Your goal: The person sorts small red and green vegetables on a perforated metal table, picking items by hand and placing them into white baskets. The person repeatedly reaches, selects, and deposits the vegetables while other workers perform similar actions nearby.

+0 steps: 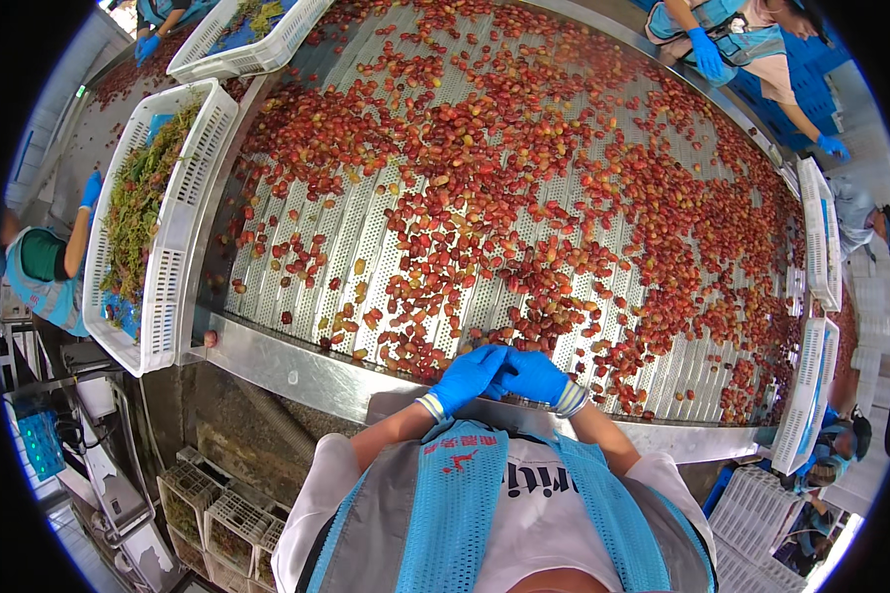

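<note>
In front of my chest my left hand (461,379) and my right hand (538,376) meet over the near edge of a perforated metal conveyor belt (348,222). Both wear blue gloves with striped cuffs, and their fingers touch or overlap. Whether anything sits between the fingertips is hidden. Loose red grapes (445,244), some of them yellowish, lie scattered over the belt. A dense cluster of grapes (545,322) rests just beyond my fingers. Below my wrists runs the smooth metal rim (311,378) of the conveyor.
At the left stands a white slatted crate (165,289) with green stems (144,200), and another white crate (230,59) is behind it. Two white crates (805,400) (822,237) line the right end. Gloved co-workers (734,44) (52,259) stand around. Stacked crates (222,519) sit low left.
</note>
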`<state>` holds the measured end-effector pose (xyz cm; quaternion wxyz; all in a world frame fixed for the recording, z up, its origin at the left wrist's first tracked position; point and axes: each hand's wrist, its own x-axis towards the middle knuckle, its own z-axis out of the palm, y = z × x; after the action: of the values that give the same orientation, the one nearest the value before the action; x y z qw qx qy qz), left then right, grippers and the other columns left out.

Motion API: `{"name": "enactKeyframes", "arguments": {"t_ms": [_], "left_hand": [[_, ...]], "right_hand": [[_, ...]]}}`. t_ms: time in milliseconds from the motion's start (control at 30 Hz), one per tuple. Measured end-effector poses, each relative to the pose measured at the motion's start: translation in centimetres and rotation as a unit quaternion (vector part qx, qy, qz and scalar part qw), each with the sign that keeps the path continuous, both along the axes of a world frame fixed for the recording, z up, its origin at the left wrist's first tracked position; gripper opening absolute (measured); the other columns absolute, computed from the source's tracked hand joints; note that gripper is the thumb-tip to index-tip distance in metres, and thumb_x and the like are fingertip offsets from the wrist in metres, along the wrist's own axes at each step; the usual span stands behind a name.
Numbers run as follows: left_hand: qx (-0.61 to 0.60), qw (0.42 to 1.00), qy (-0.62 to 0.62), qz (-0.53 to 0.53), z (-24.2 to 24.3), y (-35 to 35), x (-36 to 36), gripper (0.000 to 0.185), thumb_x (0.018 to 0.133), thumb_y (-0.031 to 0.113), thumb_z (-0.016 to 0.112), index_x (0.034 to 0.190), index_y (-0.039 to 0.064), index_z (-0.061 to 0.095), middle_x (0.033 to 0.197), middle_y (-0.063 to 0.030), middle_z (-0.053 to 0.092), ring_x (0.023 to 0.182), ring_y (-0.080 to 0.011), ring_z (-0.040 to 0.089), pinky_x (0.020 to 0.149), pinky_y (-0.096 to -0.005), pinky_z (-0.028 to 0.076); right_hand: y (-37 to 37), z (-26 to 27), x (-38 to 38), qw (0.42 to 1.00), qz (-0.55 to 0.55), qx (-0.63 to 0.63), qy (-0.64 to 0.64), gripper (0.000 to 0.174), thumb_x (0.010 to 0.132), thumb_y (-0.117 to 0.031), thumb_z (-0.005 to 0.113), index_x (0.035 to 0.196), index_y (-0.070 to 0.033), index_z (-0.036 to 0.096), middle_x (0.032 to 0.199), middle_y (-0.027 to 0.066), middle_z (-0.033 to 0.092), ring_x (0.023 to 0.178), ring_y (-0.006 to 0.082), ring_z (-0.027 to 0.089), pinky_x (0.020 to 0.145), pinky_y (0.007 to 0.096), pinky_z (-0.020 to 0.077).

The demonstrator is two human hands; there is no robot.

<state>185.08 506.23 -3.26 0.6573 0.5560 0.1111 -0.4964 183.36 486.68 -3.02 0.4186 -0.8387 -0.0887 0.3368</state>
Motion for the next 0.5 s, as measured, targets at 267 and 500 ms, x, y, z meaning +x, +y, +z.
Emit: {"name": "enactKeyframes", "arguments": {"t_ms": [267, 500], "left_hand": [[-0.015, 0.994, 0.030, 0.105, -2.4, 4.1, -1.4, 0.043, 0.110, 0.036, 0.041, 0.140, 0.012, 0.059, 0.115, -0.0107, 0.068, 0.083, -0.0137, 0.067, 0.070, -0.0290, 0.057], [-0.054, 0.971, 0.033, 0.232, -3.3, 12.4, 2.3, 0.040, 0.110, 0.032, 0.043, 0.131, 0.003, 0.060, 0.101, -0.0071, 0.069, 0.085, -0.0134, 0.066, 0.070, -0.0321, 0.056]], "right_hand": [[6.3, -0.4, 0.1, 0.989, 0.082, -0.117, -0.031, 0.035, 0.094, -0.046, 0.063, 0.104, -0.014, 0.072, 0.096, 0.0124, 0.072, 0.084, 0.0309, 0.070, 0.072, 0.0423, 0.0557], [6.9, -3.5, 5.5, 0.913, -0.148, 0.302, 0.230, 0.024, 0.103, -0.026, 0.056, 0.110, -0.006, 0.068, 0.087, 0.0036, 0.066, 0.067, 0.0131, 0.064, 0.060, 0.0275, 0.0528]]}}
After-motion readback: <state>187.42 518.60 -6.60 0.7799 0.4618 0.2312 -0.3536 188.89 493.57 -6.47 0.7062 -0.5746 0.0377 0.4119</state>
